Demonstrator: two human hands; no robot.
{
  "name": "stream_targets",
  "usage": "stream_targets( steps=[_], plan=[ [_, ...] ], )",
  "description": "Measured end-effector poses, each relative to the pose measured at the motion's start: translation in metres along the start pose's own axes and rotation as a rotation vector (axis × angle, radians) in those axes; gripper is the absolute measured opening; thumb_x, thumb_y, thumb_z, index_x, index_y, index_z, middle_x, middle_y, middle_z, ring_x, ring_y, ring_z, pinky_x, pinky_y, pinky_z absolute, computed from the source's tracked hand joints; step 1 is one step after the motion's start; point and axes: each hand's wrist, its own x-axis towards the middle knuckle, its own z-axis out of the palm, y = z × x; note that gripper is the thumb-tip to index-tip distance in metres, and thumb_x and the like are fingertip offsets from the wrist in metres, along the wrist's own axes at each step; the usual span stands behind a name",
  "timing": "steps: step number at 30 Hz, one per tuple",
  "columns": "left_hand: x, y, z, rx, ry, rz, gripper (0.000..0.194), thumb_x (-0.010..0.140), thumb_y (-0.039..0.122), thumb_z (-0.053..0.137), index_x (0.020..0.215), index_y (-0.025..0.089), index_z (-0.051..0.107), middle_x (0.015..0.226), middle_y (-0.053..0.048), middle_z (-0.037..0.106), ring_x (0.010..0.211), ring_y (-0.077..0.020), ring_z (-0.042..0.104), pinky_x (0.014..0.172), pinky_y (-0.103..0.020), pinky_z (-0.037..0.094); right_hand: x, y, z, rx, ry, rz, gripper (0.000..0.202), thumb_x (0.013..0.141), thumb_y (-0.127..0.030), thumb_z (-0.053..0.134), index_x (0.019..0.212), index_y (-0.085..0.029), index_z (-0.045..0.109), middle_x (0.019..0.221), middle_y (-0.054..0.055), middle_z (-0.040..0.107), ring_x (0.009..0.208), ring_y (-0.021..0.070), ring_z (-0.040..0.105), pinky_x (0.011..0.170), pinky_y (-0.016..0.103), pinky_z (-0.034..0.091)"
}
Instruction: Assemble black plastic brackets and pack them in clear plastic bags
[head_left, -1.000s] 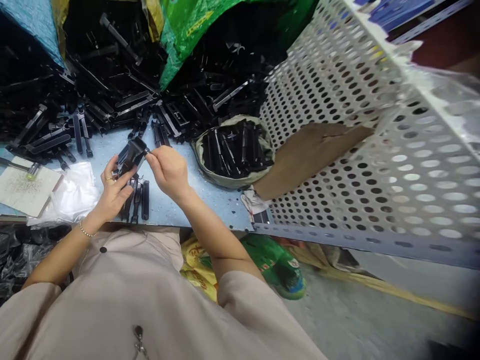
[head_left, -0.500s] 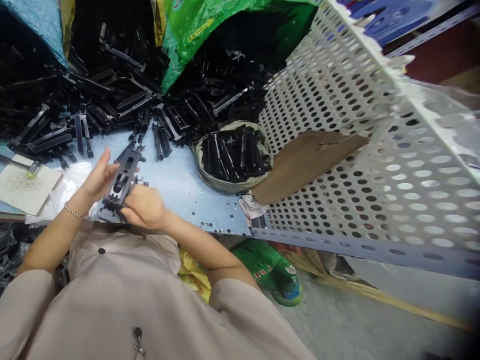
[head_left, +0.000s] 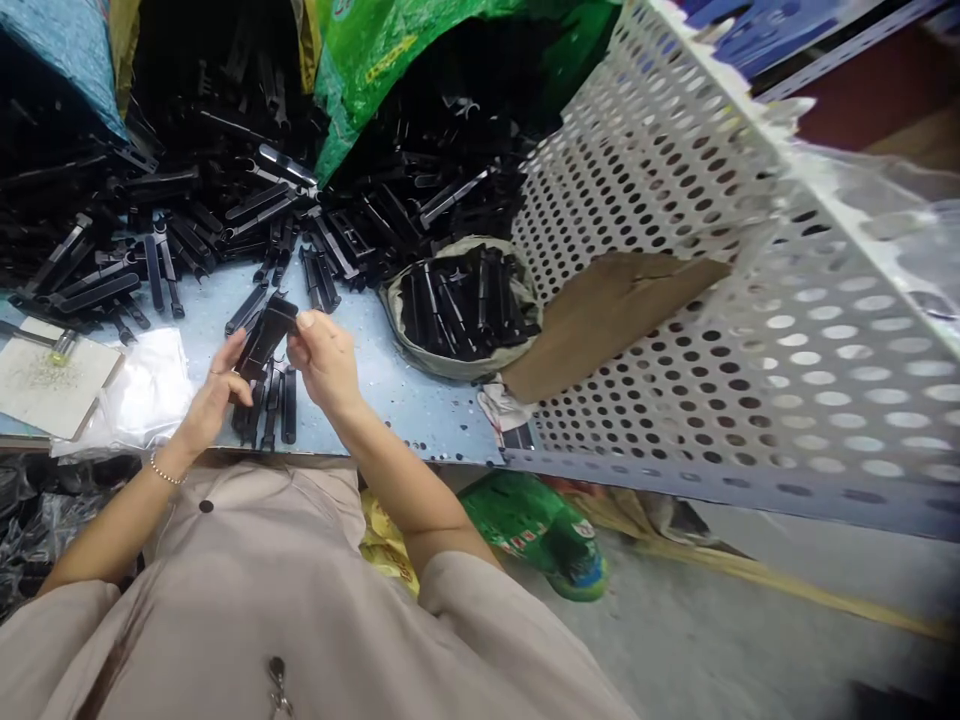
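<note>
over the blue table [head_left: 360,385], left hand [head_left: 210,395] and right hand [head_left: 324,362] fingers clamp a black plastic part [head_left: 266,333] between them.

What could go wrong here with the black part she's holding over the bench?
The black part is held by both hands, left hand and right hand, above a short row of parts near the bench edge. If it slips, it might knock those off onto the floor. The big pile behind is close, so loose parts may slide into the work spot.

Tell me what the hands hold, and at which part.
A black plastic part: left hand at its lower end, right hand fingers at its upper end.
</note>
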Motion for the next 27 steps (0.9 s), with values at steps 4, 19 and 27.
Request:
stream_targets(
  steps=[4, 19, 27],
  plan=[
    [0.012, -0.009, -0.006, 0.109, 0.112, 0.11, 0.037, 0.097, 0.057, 0.053, 0.088, 0.021, 0.053, 0.161, -0.013, 0.029, 0.143, -0.0296, 0.045, 0.117, -0.053, 0.041, -0.01, 0.001, 0.015, 0.134, -0.037, 0.118, 0.053, 0.084, -0.068, 0.064, 0.067, -0.023, 0.041, 0.052, -0.01, 0.026, 0.043, 0.0056, 0.019, 0.041, 0.021, 0.019],
    [0.005, -0.056, -0.017, 0.122, 0.253, -0.566, 0.057, 0.091, 0.041, 0.062, 0.142, 0.018, 0.051, 0.128, -0.015, 0.062, 0.128, -0.0298, 0.058, 0.115, -0.053, 0.041, -0.01, 0.067, -0.046, -1.257, -0.47, -0.32, 0.038, 0.092, -0.03, 0.068, 0.128, -0.019, 0.063, 0.138, 0.017, 0.056, 0.128, 0.0306, 0.048, 0.107, 0.051, 0.04],
    [0.012, -0.071, 0.051, 0.177, 0.319, -0.319, 0.049, 0.097, 0.04, 0.053, 0.142, 0.02, 0.05, 0.14, -0.017, 0.05, 0.139, -0.0271, 0.047, 0.122, -0.05, 0.033, 0.066, 0.063, -0.048, -1.433, -0.48, -0.434, 0.041, 0.1, -0.009, 0.04, 0.131, -0.017, 0.064, 0.137, 0.014, 0.06, 0.127, 0.0262, 0.051, 0.107, 0.042, 0.04]
  ],
)
